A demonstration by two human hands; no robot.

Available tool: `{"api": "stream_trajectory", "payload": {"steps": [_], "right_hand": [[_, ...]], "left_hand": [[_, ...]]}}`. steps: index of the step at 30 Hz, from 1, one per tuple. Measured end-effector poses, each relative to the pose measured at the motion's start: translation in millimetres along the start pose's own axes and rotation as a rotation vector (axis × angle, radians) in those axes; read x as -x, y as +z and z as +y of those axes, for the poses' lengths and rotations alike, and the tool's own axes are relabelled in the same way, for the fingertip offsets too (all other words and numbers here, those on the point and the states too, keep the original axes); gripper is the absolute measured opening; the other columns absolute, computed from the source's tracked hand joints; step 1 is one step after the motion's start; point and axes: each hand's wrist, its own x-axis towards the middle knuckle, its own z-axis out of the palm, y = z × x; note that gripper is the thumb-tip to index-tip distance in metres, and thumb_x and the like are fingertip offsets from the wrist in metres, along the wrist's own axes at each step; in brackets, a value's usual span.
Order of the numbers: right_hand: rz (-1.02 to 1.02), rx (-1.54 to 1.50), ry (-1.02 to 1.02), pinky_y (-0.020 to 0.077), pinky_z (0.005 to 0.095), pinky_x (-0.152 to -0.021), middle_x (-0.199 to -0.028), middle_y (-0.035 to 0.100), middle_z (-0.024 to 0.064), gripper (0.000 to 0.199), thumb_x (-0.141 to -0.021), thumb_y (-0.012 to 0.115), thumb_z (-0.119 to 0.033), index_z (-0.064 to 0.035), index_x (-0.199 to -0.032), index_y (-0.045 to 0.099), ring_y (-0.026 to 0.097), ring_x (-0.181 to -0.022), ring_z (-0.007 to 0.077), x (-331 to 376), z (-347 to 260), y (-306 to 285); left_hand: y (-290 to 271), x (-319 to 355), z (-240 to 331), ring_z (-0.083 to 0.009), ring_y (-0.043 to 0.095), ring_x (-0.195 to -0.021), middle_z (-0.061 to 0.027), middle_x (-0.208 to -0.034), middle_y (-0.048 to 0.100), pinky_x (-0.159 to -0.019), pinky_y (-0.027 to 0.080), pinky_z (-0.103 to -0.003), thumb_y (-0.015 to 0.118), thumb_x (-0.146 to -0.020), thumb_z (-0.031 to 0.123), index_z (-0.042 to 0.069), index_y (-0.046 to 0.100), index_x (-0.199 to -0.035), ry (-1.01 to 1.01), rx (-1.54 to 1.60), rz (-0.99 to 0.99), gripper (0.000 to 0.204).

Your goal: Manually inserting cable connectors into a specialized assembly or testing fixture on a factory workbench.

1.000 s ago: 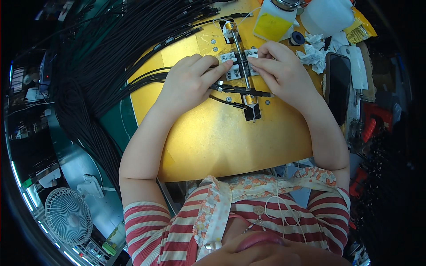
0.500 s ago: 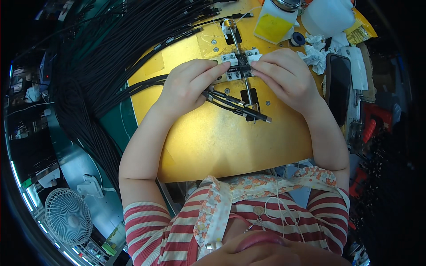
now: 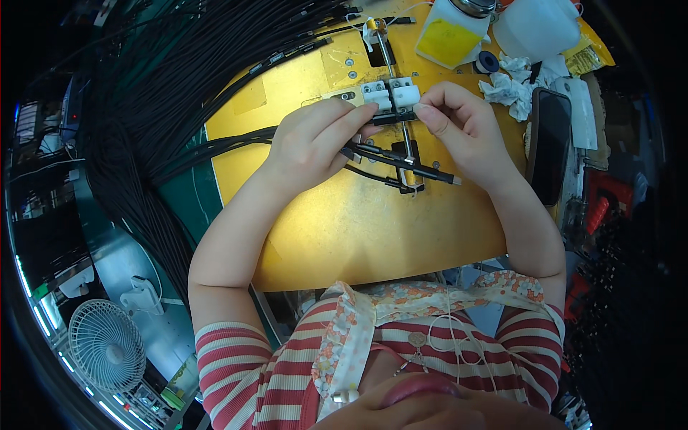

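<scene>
Black cables (image 3: 398,159) lie across the metal jig (image 3: 399,107) on our yellow board (image 3: 344,229). Left hand (image 3: 315,140) pinches them beside the white clamp blocks (image 3: 390,93); right hand (image 3: 459,125) pinches the right block. Ends not yet seated, we judge. Board's near half open; bottles (image 3: 459,32) and tissue (image 3: 509,89) crowd the far edge.

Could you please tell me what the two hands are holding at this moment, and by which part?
Both hands, left hand and right hand, pinch the black cables near their ends, at the white clamp blocks.
</scene>
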Motion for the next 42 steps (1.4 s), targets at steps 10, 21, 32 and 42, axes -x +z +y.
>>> {"api": "stream_trajectory", "payload": {"steps": [10, 21, 32, 42], "right_hand": [[-0.172, 0.012, 0.1, 0.0415, 0.0202, -0.066, -0.08, 0.057, -0.001, 0.009, -0.091, 0.062, -0.009, -0.0003, -0.09, 0.061, 0.05, -0.072, 0.0056, 0.4, -11.4, -8.0], [-0.26, 0.089, -0.383, 0.0482, 0.0259, -0.064, -0.078, 0.068, 0.0074, 0.006, -0.078, 0.07, 0.001, -0.0004, -0.083, 0.067, 0.064, -0.07, 0.0175, -0.3, -16.9, -13.4], [-0.388, 0.141, -0.445, 0.0504, 0.0292, -0.062, -0.077, 0.067, 0.009, 0.012, -0.074, 0.074, 0.002, -0.001, -0.081, 0.065, 0.065, -0.07, 0.0216, 6.0, -20.6, -9.2], [0.241, 1.464, -0.304, 0.0508, 0.0367, -0.07, -0.088, 0.062, 0.0123, 0.017, -0.086, 0.06, -0.008, -0.0025, -0.102, 0.062, 0.062, -0.077, 0.029, 4.4, -25.6, -57.7]], "left_hand": [[-8.7, -0.8, 6.2, -0.0144, 0.05, -0.048, -0.001, -0.059, 0.048, -0.042, 0.038, -0.028, 0.076, -0.075, 0.013, 0.007, 0.069, -0.097, -0.008, 0.044, -0.063, 0.024], [-21.6, -8.4, 22.3, -0.02, 0.058, -0.053, -0.0089, -0.064, 0.057, -0.048, 0.044, -0.029, 0.074, -0.077, 0.008, 0.001, 0.069, -0.095, -0.111, 0.336, -0.175, 0.02], [-27.4, -6.6, 30.9, -0.0205, 0.056, -0.049, -0.0071, -0.059, 0.055, -0.044, 0.041, -0.031, 0.075, -0.072, 0.009, 0.003, 0.07, -0.088, -0.137, 0.408, -0.274, 0.018], [-41.0, -15.6, 39.1, -0.0302, 0.067, -0.078, -0.0159, -0.087, 0.069, -0.071, 0.053, -0.035, 0.067, -0.079, 0.009, 0.0, 0.069, -0.104, -0.326, 0.857, -1.003, 0.026]]}}
